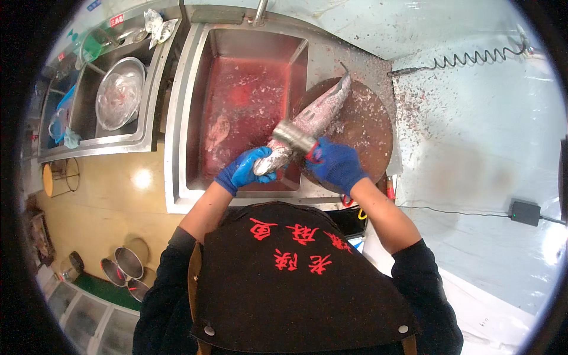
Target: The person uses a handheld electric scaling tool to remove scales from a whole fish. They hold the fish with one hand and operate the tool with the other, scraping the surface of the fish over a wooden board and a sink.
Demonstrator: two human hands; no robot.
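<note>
My left hand (248, 166), in a blue coated glove, grips a whole fish (321, 111) around its head. The body slants up to the right over a round brown chopping board (370, 128), tail toward the far edge. A cylindrical metal tool, apparently a fish scaler (293, 136), lies across the fish just behind the head, blurred. My right hand (335, 163), gloved in blue, is closed around its red-trimmed end. Left of the fish is a steel sink (181, 133) with red water. A pale fish-like piece (218, 132) shows in the water.
Loose scales cover the board, counter and right wall (466, 133). A coiled black cord (470, 57) runs to the counter's back corner. A faucet (261, 13) stands behind the sink. Further left, a second sink holds a metal bowl (143, 71). Red and yellow handles (363, 214) stick up by the front edge.
</note>
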